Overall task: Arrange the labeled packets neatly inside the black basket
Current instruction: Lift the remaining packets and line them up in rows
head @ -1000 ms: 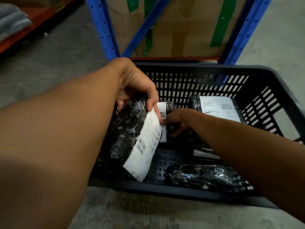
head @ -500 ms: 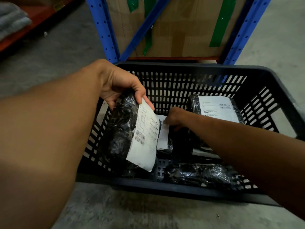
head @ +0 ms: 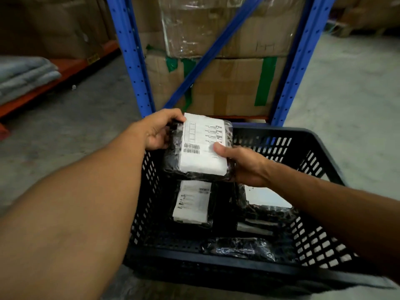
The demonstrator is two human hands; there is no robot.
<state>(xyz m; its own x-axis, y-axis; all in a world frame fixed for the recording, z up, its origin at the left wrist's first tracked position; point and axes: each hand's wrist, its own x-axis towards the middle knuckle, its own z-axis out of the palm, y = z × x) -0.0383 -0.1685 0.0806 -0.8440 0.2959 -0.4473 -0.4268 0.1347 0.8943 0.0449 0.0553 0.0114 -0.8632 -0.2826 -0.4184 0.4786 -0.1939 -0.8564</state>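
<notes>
Half a second before, the left hand (head: 159, 132) alone carried the labeled packet (head: 200, 148), low against the left wall of the black basket (head: 303, 161) and tilted on its edge, while the right hand (head: 244, 165) reached down among the packets on the bottom. At this moment the packet was lifted above the basket, at about 12 o'clock over its far rim, and turned so that its white label (head: 203, 144) faced up toward the camera. Both hands were grasping it: the left hand's fingers closed around the far left corner, and the right hand's thumb (head: 220, 148) pressed on the label, with the other fingers hidden under the right edge. Below, a second packet (head: 192, 202) lay label-up near the middle of the bottom, a third one (head: 266, 198) sat at 3 o'clock from it, partly behind the right forearm, and an unlabeled-looking black packet (head: 240, 247) lay at 6 o'clock along the near wall. I judged that the person had squared the packet in order to lay it flat, probably in the free space at 12 o'clock behind the second packet, so the arranging was under way but not finished. The glossy wrap could slip in the fingers.
</notes>
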